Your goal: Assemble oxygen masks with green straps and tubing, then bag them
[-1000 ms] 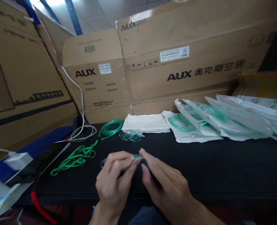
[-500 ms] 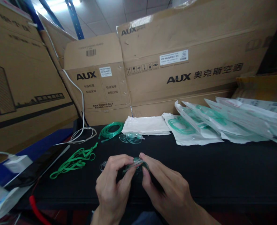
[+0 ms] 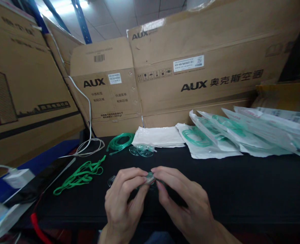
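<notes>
Fingertips [image 3: 153, 171] of the right hand [image 3: 187, 200] have shifted slightly over the clear, green-tinted plastic piece [image 3: 150, 177] since the earlier frame, so that less of it now shows. It lies between the two hands, at the near centre of the black tabletop [image 3: 236, 186], its outline largely hidden. The left hand [image 3: 125, 193] pinches its left end between thumb and fingers; the right hand grasps the right end likewise. Just left of the left hand rests a small clear plastic part [image 3: 111, 180]; farther left lies a tangled green strap [image 3: 80, 175]. Beyond the hands are a clear plastic mask [image 3: 142, 150], coiled green tubing [image 3: 120, 142] to its left and flat white bags [image 3: 158, 137] behind. White-backed packets [image 3: 217, 150] of green tubing occupy the far right, before AUX cartons [image 3: 162, 91].
</notes>
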`<state>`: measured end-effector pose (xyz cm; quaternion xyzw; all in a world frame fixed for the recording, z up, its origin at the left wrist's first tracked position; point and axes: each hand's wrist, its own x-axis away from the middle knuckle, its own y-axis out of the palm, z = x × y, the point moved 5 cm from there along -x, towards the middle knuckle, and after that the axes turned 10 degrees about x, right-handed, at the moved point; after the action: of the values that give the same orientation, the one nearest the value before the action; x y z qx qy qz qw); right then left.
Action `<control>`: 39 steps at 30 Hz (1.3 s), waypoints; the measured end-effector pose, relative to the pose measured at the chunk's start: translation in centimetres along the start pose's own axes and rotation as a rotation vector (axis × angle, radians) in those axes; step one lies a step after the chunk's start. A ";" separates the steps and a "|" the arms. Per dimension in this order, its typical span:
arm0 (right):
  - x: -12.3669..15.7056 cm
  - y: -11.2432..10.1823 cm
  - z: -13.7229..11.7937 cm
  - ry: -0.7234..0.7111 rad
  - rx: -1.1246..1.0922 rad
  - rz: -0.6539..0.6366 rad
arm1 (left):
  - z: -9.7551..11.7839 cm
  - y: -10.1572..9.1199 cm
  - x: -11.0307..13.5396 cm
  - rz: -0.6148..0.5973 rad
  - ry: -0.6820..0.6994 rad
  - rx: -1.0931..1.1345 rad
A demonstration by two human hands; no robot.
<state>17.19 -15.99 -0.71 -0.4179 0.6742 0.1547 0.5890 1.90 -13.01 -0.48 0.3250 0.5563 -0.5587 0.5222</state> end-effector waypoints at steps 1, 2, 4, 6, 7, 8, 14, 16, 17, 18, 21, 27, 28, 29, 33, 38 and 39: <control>-0.1 0.0 0.0 0.004 0.004 -0.011 | -0.1 0.0 0.0 0.004 -0.009 0.003; -0.1 0.1 0.0 0.005 0.010 -0.021 | -0.1 -0.1 0.1 0.008 -0.015 0.006; -0.2 0.2 -0.1 -0.002 0.013 -0.039 | -0.2 -0.1 0.1 0.011 -0.022 0.015; -0.2 0.3 -0.2 -0.013 0.007 -0.051 | -0.3 0.0 0.1 0.013 -0.020 0.026; -0.2 0.4 -0.2 -0.016 0.002 -0.053 | -0.2 0.0 0.1 0.014 -0.016 0.030; -0.2 0.4 -0.2 -0.015 -0.001 -0.054 | -0.2 0.1 0.0 0.014 -0.010 0.031; -0.1 0.6 0.0 -0.009 -0.012 -0.047 | 0.1 0.1 -0.1 -0.001 -0.022 0.002; -0.1 0.6 0.0 -0.003 -0.007 -0.038 | 0.3 0.0 -0.1 0.012 -0.011 0.003; 0.0 0.6 0.0 0.002 -0.003 -0.034 | 0.3 0.0 -0.1 0.019 -0.002 0.006; 0.0 0.6 -0.1 0.009 0.000 -0.032 | 0.4 -0.1 -0.1 0.025 0.007 0.010; 0.2 0.6 -0.5 0.025 -0.009 -0.039 | 0.5 -0.1 0.0 0.037 0.024 0.013; 0.4 0.4 -0.8 0.028 -0.031 -0.038 | 0.9 -0.4 0.4 0.043 0.082 -0.013; 0.5 0.5 -0.8 0.022 -0.034 -0.040 | 0.9 -0.4 0.4 0.041 0.087 -0.009; 0.5 0.5 -0.8 0.016 -0.037 -0.045 | 0.8 -0.4 0.5 0.041 0.084 -0.002; 0.4 0.8 -0.7 0.006 -0.064 -0.066 | -0.4 -0.6 0.5 0.100 -0.049 0.035; 0.3 0.8 -0.8 0.058 -0.045 -0.047 | -0.4 -0.3 0.0 0.026 -0.067 -0.038; 0.4 0.8 -0.7 0.098 -0.045 -0.035 | -0.3 -0.2 -0.1 0.012 -0.047 -0.043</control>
<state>16.16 -16.12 -1.12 -0.4499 0.6911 0.1388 0.5484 1.67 -12.75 -0.33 0.3038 0.5538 -0.5508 0.5455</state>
